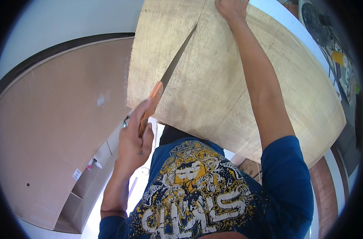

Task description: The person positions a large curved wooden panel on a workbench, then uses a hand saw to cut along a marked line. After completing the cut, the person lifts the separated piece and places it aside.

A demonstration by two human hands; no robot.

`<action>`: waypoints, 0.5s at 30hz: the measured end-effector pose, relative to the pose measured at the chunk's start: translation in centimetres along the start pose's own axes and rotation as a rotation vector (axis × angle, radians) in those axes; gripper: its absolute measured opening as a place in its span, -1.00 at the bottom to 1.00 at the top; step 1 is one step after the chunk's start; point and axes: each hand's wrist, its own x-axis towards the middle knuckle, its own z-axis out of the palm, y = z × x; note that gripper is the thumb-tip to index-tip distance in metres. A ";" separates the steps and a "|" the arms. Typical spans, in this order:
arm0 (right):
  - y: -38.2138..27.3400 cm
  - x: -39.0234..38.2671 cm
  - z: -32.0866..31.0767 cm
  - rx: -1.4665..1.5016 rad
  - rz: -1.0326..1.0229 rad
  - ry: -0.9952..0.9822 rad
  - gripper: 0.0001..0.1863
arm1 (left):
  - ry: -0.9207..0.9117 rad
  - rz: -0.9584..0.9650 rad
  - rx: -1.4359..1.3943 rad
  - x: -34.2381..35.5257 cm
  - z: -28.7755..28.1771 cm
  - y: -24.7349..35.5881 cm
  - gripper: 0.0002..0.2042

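My left hand grips the orange handle of a handsaw, whose long blade runs up and right over a pale plywood sheet to a thin dark line near the top. Whether the teeth are in the wood, I cannot tell. At the upper edge of the view, my right hand rests on the sheet to the right of that line, its fingers partly cut off by the frame.
A large brown board stands at the left, with cubby shelves under it. At upper right are a dark fan, a yellow object and cables. A reddish-brown surface shows at lower right.
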 end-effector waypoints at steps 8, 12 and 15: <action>-0.3 0.5 1.8 -0.046 -0.118 0.164 -0.74 | -0.033 0.114 0.076 22.1 5.5 0.1 -0.40; -0.8 0.8 0.4 0.007 -0.055 0.018 -0.73 | 0.107 0.372 0.105 15.3 5.8 -1.6 -0.37; 0.4 -0.3 0.9 0.016 -0.016 0.001 -0.73 | 0.031 0.241 0.169 3.3 1.2 -2.1 -0.35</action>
